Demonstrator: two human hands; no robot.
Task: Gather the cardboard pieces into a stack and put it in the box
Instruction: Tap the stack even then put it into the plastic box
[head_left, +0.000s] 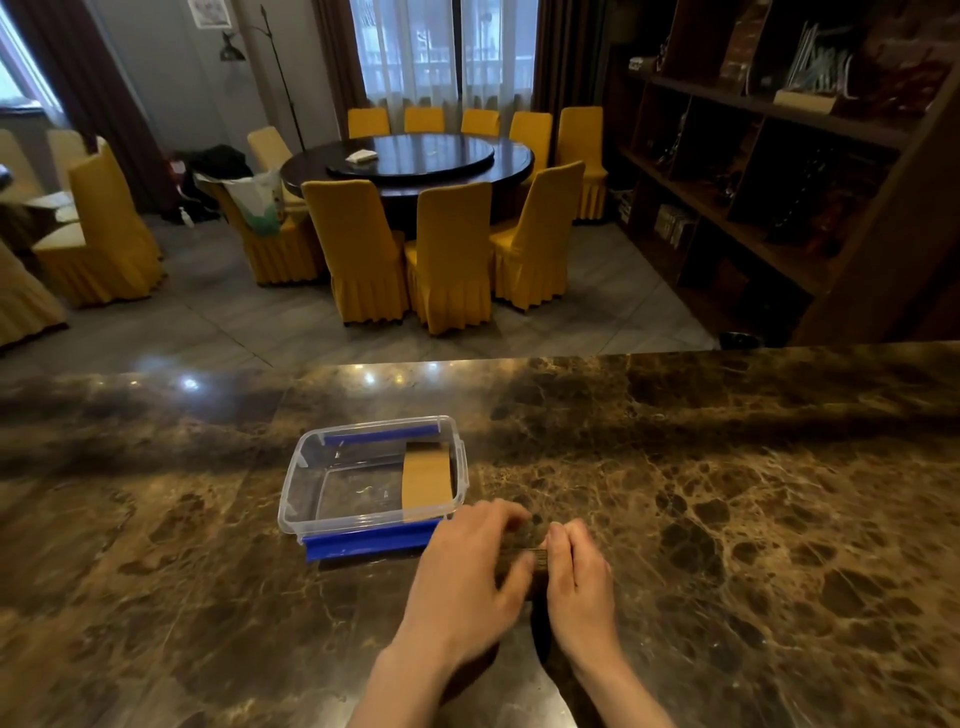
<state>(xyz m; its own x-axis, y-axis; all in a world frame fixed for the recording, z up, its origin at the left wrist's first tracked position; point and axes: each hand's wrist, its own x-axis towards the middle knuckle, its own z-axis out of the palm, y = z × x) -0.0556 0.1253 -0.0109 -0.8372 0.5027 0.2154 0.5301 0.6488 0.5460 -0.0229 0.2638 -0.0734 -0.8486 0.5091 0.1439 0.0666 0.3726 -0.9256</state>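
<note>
A clear plastic box (291, 493) with blue clips on its near and far sides stands on the marble counter. A tan stack of cardboard pieces (427, 478) lies inside it against the right wall. My left hand (467, 577) hovers just off the box's near right corner, fingers spread and blurred. My right hand (579, 577) is beside it with its fingers together, curled down. Between the two hands lies a small dark patch with a thin straight edge. Whether that is an object or a shadow on the marble is unclear.
The brown marble counter (727, 493) stretches left and right of the box, and its far edge drops to a tiled floor. Beyond are a round dark table (410, 156) ringed by yellow-covered chairs and a dark shelf unit (779, 171) at the right.
</note>
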